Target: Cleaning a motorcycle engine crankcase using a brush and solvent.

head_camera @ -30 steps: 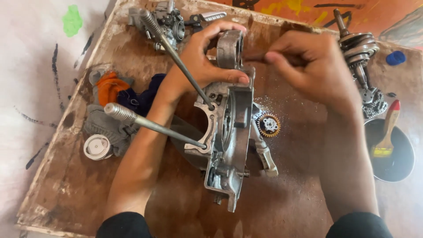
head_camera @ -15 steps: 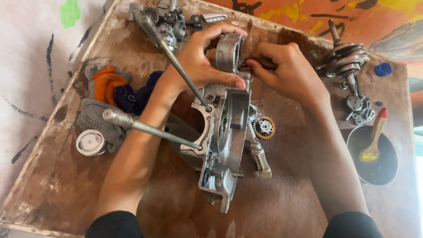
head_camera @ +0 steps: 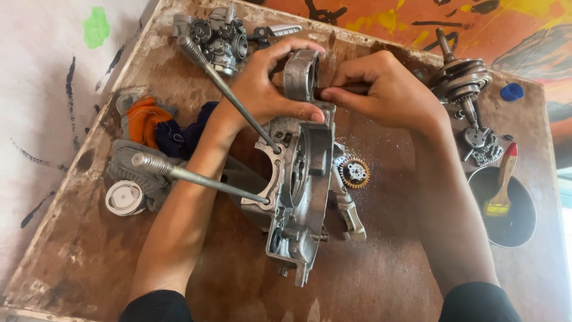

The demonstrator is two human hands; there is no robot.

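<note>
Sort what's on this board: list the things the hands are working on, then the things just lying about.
In hand:
- engine case half, steadied by the left hand
- dark tool handle, pinched in the right hand
- two long studs standing out of the case

Lying about:
- small gear
- crankshaft
- carburettor
- rags
- bowl with brush
- blue cap
- white cap

both hands (head_camera: 262, 89) (head_camera: 387, 95) on upright engine case (head_camera: 301, 173), wooden board (head_camera: 387, 280)
</note>
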